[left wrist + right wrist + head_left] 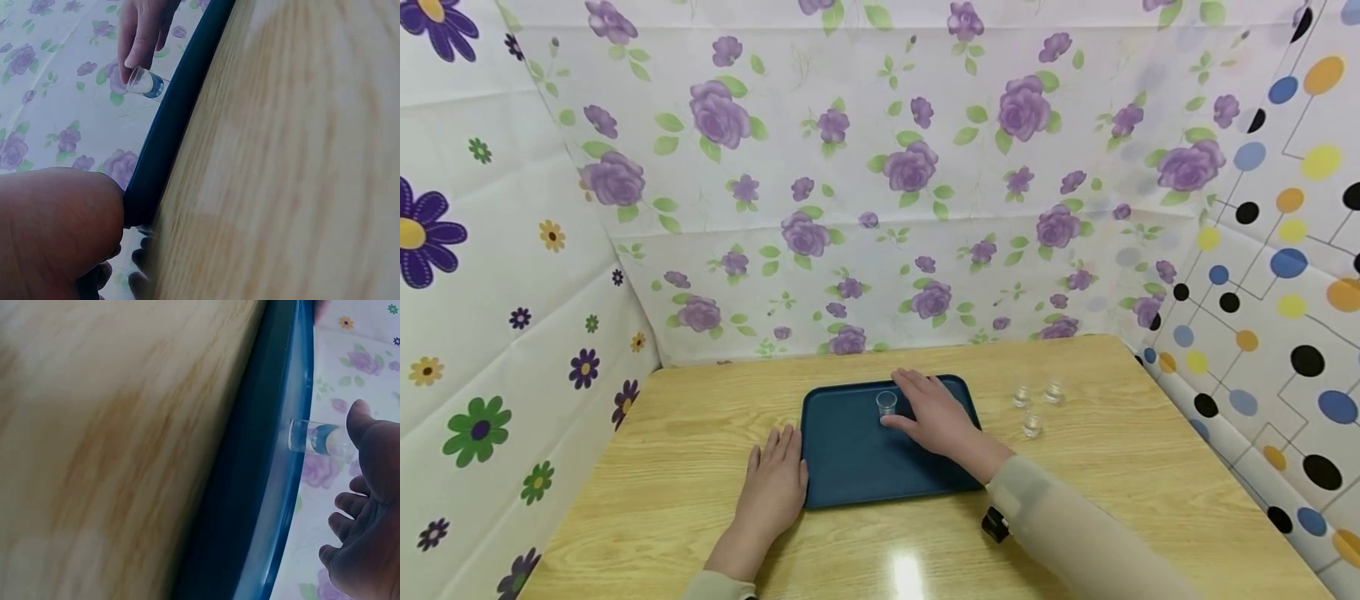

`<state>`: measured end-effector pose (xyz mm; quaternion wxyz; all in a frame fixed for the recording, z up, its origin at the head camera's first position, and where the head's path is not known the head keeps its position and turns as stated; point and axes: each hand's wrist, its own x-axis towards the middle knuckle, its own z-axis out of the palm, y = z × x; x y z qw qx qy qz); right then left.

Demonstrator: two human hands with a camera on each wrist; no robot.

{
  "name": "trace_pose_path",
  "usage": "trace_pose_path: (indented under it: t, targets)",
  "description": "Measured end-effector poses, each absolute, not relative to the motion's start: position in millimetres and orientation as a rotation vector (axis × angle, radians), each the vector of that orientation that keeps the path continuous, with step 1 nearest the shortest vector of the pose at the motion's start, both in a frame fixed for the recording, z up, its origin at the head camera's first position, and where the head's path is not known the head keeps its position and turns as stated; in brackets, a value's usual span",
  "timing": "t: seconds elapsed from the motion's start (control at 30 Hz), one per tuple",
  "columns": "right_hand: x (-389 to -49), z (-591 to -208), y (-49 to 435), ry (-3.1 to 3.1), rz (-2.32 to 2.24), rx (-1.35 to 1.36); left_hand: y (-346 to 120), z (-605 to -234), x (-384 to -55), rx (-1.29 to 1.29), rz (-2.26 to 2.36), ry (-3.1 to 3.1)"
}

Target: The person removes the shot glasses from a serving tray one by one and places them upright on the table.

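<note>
A small clear shot glass stands upright on the dark blue tray, toward its far side. My right hand reaches over the tray from the right, fingers extended and thumb out beside the glass. In the right wrist view the thumb is close to the rim of the glass, and the fingers are spread apart. On the left, my left hand lies along the tray's left edge with its fingers straight, against the rim.
To the right of the tray, three more clear shot glasses stand on the wooden table. Near my right forearm is a small black object. Flower-patterned cloth hangs behind the table.
</note>
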<state>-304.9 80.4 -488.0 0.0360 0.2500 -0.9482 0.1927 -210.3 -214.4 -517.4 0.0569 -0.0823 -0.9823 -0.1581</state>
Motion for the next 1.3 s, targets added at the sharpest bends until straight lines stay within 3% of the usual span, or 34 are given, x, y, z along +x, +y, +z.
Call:
trace_pose_path:
  t: [0.5, 1.3]
  targets:
    - [-307, -497, 68, -2.909, 0.569, 0.783, -212, -518, -210, -0.235, -0.473, -3.001]
    - [-298, -481, 71, -2.807, 0.631, 0.71, -215, -519, -213, -0.256, -0.473, -2.971]
